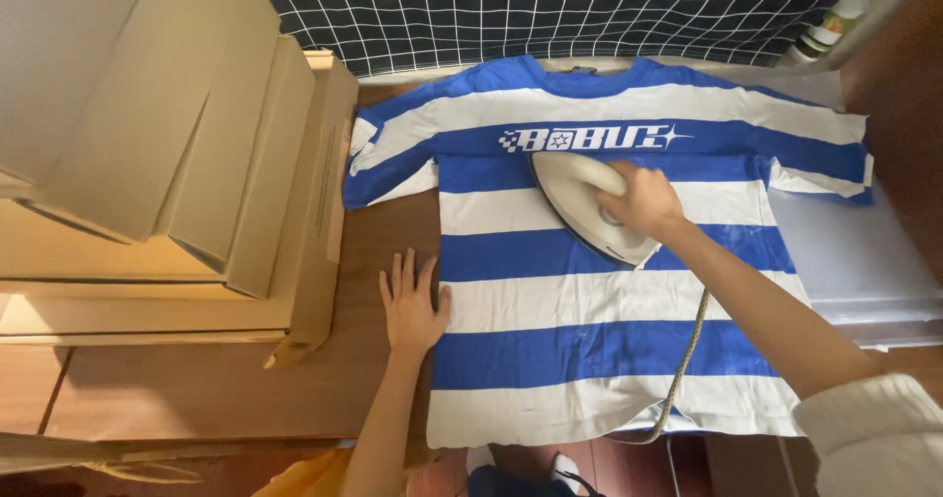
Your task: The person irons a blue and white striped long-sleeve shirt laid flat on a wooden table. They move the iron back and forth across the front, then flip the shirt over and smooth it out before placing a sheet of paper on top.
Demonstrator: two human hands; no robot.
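Observation:
A blue and white striped T-shirt (589, 301) lies spread flat on a brown wooden table (246, 389), collar at the far side. My right hand (643, 202) grips the handle of a cream-white iron (580, 202) that rests on the shirt's chest, below a white printed logo. The iron's braided cord (688, 359) trails down over the shirt toward the near edge. My left hand (411, 305) lies flat with fingers spread on the table, its thumb touching the shirt's left edge.
Flattened cardboard boxes (167, 153) are stacked on the left of the table. A black cloth with a white grid (540, 6) hangs behind. A pale grey surface (855, 251) lies under the shirt's right side. A bottle (835, 21) stands at the far right.

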